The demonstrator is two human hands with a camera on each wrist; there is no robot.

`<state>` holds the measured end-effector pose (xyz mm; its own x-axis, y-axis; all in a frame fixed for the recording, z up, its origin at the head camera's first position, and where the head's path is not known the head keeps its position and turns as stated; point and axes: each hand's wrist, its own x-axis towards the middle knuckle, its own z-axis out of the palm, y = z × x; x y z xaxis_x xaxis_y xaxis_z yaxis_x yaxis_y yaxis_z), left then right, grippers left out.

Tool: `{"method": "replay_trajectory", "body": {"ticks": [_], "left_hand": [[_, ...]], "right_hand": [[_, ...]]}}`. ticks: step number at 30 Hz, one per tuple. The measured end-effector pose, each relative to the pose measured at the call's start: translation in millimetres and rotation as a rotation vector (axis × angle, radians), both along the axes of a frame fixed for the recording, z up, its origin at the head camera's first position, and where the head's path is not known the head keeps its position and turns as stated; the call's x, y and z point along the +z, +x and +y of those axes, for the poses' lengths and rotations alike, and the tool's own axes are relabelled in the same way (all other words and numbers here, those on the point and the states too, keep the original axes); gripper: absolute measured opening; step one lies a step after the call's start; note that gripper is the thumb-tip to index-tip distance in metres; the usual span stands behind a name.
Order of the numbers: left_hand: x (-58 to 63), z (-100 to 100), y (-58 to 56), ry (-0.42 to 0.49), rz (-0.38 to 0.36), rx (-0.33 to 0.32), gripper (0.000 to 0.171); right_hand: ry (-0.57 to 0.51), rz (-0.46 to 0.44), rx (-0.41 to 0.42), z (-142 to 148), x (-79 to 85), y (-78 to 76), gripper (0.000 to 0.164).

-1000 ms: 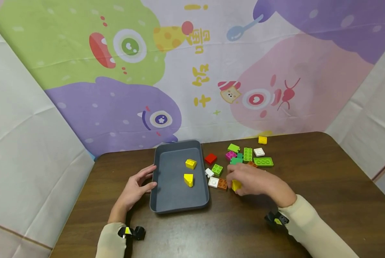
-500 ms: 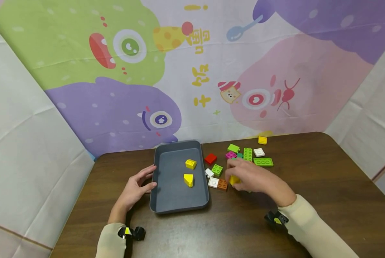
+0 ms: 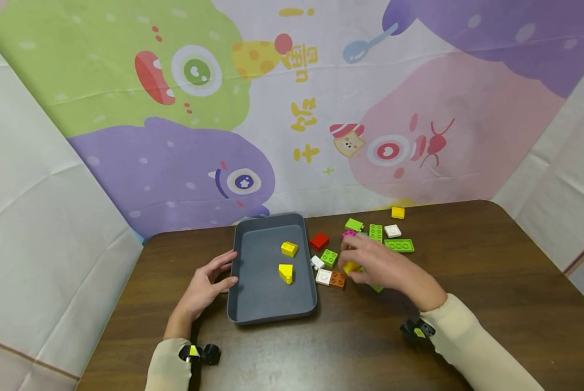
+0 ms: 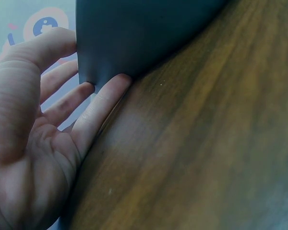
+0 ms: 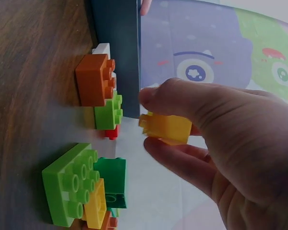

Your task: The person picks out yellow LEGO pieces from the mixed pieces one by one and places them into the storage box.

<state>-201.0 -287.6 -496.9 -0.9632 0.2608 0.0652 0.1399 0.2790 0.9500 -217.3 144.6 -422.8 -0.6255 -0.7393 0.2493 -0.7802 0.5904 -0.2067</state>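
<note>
One yellow block (image 5: pixel 169 127) in pinching right hand (image 3: pixel 377 263), two others (image 3: pixel 289 249) in tray (image 3: pixel 259 298), relaxed left hand (image 3: pixel 201 288) against it

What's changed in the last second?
The right hand, pinching a yellow brick, has shifted slightly left and up in the head view; part of a lime-green brick now shows below it. The left hand still touches the gray tray, and the two yellow bricks inside haven't moved.

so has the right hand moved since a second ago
Yes, slightly: in the head view, the right hand has shifted left, nearer the gray tray.
</note>
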Motion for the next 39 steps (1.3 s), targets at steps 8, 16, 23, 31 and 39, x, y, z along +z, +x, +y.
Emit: {"method": "replay_trajectory", "body": {"ticks": [8, 16, 23, 31, 39], "left_hand": [[-0.4, -1, 0.0, 0.004, -0.007, -0.001, 0.064], [-1.5, -2, -0.3, -0.005, -0.009, 0.002, 0.064], [-2.3, -2, -0.9, -0.003, -0.005, 0.002, 0.064], [-4.2, -1, -2.9, 0.005, -0.003, 0.001, 0.064], [-4.3, -2, -2.7, 0.004, 0.008, 0.002, 0.064]], "right_hand": [[-0.060, 0.068, 0.016, 1, -4.5, -5.4, 0.022], [-0.107, 0.094, 0.005, 1, -8.2, -8.4, 0.021], [-0.138, 0.145, 0.006, 2, -12.2, -11.4, 0.020], [-0.164, 0.182, -0.007, 6, -14.9, -13.8, 0.019], [-0.153, 0.170, -0.008, 5, -14.6, -13.7, 0.019]]}}
